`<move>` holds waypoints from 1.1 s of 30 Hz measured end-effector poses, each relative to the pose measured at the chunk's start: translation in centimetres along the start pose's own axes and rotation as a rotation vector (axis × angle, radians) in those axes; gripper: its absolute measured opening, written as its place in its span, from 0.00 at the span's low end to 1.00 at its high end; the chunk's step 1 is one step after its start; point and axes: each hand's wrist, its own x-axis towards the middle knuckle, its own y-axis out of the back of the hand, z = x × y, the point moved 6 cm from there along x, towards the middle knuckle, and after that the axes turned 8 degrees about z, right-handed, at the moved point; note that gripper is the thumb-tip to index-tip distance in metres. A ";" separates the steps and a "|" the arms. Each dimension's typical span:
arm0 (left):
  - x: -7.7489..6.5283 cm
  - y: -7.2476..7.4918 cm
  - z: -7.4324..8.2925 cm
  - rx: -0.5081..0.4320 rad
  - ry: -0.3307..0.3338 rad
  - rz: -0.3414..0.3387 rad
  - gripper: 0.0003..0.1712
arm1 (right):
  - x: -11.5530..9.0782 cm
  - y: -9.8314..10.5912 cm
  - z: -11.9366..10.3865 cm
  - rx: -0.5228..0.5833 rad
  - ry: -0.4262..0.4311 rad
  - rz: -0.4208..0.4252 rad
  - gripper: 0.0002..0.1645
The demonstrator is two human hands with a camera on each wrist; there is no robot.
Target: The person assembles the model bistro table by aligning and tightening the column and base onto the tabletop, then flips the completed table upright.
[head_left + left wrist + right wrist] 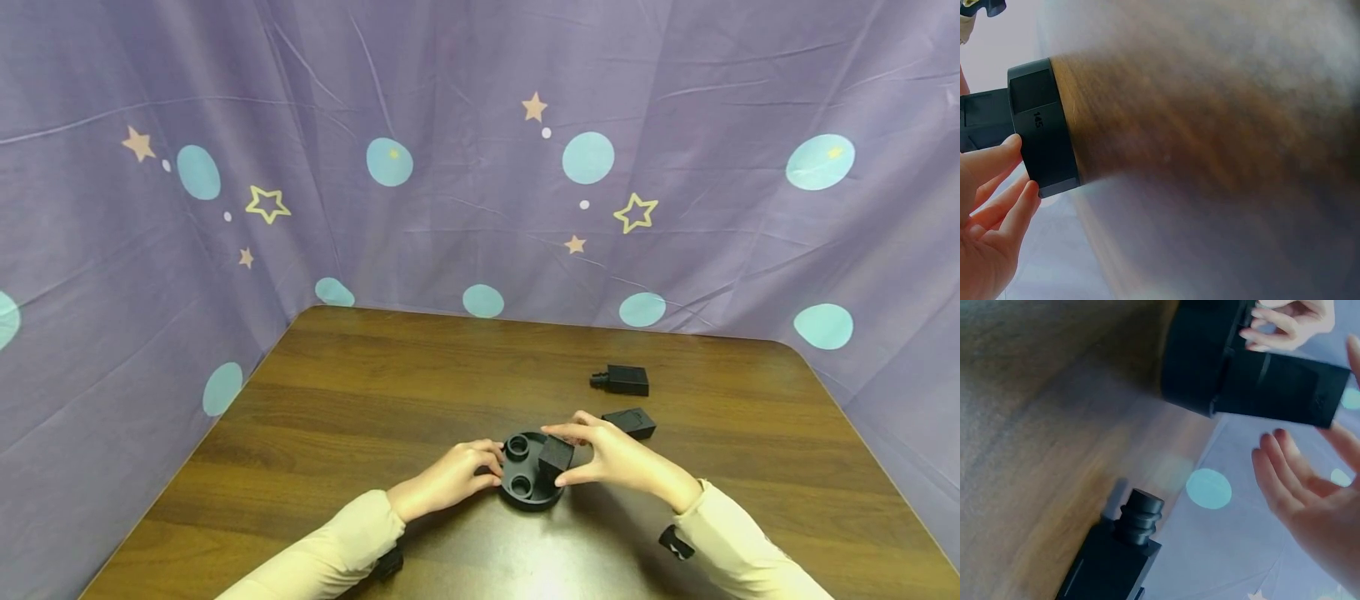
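Note:
A round black base [532, 503] with raised ring sockets lies on the table; its side carries the number 145 in the left wrist view. My left hand [457, 479] holds the base's left rim with thumb and fingertips. A rectangular black block [1285, 387] stands upright on the base, its lower end hidden in the head view. Over its top, my right hand [600, 450] pinches it between thumb and forefinger, while the other fingers [1279, 469] stay off it. Two ring sockets [517, 447] show unfilled on the base's left side.
Behind the base, a black block with a ridged peg [627, 380] lies on its side, peg pointing left. Another black block [634, 422] lies just past my right hand, partly covered by it. The wooden table [360, 383] ends at a patterned purple curtain [465, 233].

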 end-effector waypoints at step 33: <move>0.0 0.1 -0.1 0.005 -0.022 0.005 0.03 | 1.4 0.0 0.6 0.019 0.018 0.104 0.27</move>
